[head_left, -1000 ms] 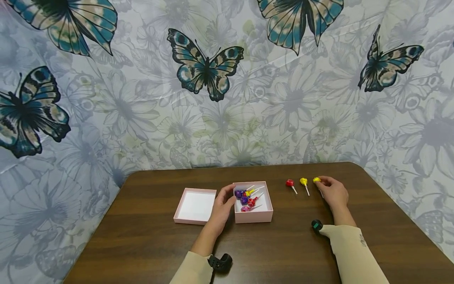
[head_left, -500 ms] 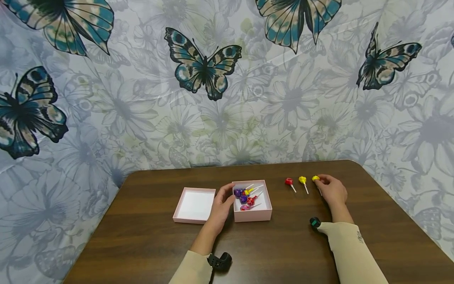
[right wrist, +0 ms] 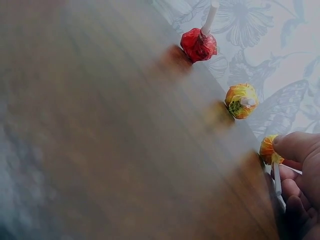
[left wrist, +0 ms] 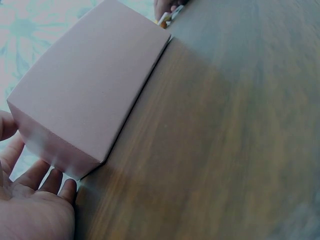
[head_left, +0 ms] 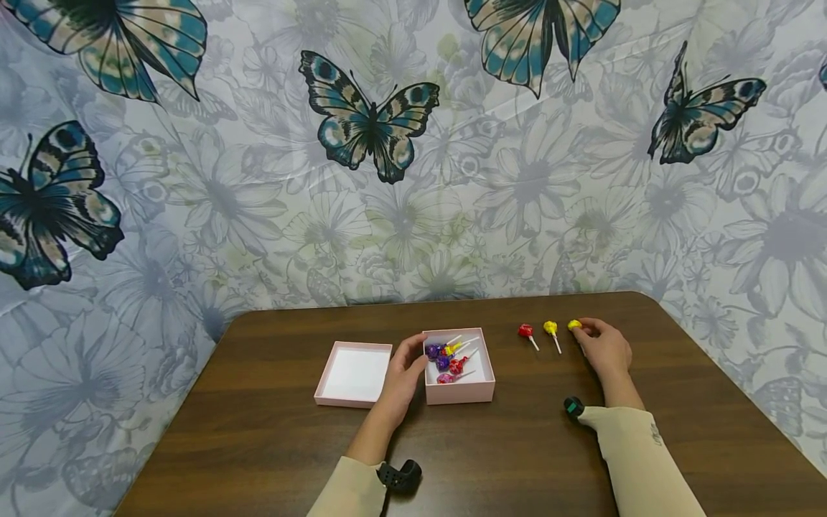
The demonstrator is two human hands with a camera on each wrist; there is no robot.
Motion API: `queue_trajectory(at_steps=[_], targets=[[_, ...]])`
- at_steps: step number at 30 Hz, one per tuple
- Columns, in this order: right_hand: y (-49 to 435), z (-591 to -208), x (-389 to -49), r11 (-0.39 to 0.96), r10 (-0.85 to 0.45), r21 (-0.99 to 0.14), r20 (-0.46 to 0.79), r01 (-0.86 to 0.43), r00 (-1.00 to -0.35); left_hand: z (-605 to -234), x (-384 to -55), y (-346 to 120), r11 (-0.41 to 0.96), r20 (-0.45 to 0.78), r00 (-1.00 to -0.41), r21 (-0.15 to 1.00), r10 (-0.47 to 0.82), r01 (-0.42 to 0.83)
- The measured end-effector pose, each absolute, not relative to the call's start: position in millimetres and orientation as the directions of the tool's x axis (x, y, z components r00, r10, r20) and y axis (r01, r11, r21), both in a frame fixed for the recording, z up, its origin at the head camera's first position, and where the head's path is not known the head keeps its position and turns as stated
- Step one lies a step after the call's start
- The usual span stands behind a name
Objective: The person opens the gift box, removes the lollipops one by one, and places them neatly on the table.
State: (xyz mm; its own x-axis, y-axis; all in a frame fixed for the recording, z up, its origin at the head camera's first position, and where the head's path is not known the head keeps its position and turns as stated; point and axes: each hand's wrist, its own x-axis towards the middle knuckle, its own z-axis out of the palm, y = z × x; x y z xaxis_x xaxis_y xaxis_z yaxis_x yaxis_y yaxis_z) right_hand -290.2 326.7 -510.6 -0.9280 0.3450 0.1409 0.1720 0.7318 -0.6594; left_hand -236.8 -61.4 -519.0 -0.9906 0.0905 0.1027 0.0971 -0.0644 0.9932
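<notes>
My right hand pinches a yellow-wrapped lollipop at the far right of the table; in the right wrist view the thumb presses on the candy head and its white stick points down beside the fingers. Left of it lie another yellow lollipop and a red lollipop, sticks toward me. My left hand rests with extended fingers along the left side of a pink box. In the left wrist view, fingertips touch that wall. Inside the box lie several lollipops, purple, yellow, red and pink.
A pink box lid with a white inside lies left of my left hand. The brown wooden table has rounded far corners. Behind it hangs a pale floral cloth with butterflies.
Both hands stay almost where they were, the right on the yellow lollipop and the left at the box. The head view has shifted very slightly.
</notes>
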Motion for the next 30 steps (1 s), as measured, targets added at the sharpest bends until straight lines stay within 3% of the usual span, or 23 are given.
queue_trajectory(at_steps=[12, 30], targets=[[327.5, -512.2, -289.9, 0.743, 0.338, -0.653, 0.183, 0.143, -0.923, -517.5, -236.3, -61.3, -0.071, 0.101, -0.99, 0.993, 0.096, 0.094], [321.8, -509.5, -280.6, 0.597, 0.445, -0.784, 0.15, 0.168, -0.883, -518.3, -236.4, -62.6, -0.061, 0.101, -0.991, 0.993, 0.091, 0.096]])
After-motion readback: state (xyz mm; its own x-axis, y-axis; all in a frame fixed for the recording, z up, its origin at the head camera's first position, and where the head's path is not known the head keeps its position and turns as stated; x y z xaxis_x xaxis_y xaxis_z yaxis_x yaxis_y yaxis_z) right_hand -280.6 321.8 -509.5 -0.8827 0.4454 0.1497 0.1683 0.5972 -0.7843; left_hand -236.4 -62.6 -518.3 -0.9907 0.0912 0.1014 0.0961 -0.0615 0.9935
